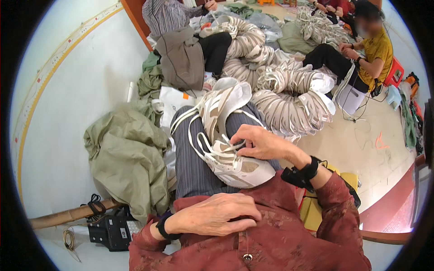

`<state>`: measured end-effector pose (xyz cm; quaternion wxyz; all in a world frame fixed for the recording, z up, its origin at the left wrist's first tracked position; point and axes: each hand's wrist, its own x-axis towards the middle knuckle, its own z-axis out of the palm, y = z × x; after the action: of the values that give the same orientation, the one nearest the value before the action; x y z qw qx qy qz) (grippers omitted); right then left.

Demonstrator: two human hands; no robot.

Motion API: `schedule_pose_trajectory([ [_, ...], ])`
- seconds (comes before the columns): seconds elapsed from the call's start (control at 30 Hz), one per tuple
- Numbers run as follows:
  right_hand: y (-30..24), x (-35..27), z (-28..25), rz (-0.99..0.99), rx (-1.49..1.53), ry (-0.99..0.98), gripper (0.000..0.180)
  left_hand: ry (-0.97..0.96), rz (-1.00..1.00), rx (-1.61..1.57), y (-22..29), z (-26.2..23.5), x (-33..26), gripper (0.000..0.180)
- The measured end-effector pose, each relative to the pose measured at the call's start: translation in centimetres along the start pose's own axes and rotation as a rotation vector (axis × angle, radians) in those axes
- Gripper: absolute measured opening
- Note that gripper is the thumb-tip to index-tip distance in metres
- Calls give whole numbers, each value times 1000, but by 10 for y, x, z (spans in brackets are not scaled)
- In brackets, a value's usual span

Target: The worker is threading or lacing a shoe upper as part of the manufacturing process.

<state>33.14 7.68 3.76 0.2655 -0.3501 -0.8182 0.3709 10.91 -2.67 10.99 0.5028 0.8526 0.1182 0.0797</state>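
Left hand: the wearer's left hand (217,216) lay nearest, palm down on the dark red patterned shirt (280,239), fingers loosely curled and close together, holding nothing; one black band circled its wrist.
Right hand: the right hand (262,142) was bent over the shoe, thumb and forefinger pinching one white lace (233,147) near the eyelets; a black wrist strap (300,174) sat on that arm.
Shoe: one white and beige mesh sneaker (230,158) rested on the wearer's lap, toe toward the chest, its tongue raised away from the body, between the two hands and touching only the right.
Laces: loops of flat white lace (194,131) hung off the shoe's left side over the grey striped trouser leg (190,162).
Shoe stacks: several long rows of nested white shoe uppers (280,99) lay heaped on the floor beyond the knee; an exact count was not possible.
Other people: two were seated at the far side, one in a striped grey top (165,16), one in a yellow shirt (377,49), each with hands on their own work.
Cloth: one crumpled olive-green sack (129,158) lay against the white wall at the left.
Floor items: one black boxy device (110,230) sat beside one wooden pole (68,216).
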Motion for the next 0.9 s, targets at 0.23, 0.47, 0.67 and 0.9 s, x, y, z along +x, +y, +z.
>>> schedule_pose_trajectory([
  [0.23,-48,-11,-3,-184,57,129,21,12,-141,16,23,-7,-33,22],
  [0.47,-90,-32,-16,-139,486,-320,23,-120,-171,37,13,-6,-41,30],
  [0.67,-58,-23,-14,-15,400,-320,22,114,275,27,18,12,17,26],
  [0.9,-23,-7,-1,157,519,-245,20,-340,441,-144,22,55,89,37],
])
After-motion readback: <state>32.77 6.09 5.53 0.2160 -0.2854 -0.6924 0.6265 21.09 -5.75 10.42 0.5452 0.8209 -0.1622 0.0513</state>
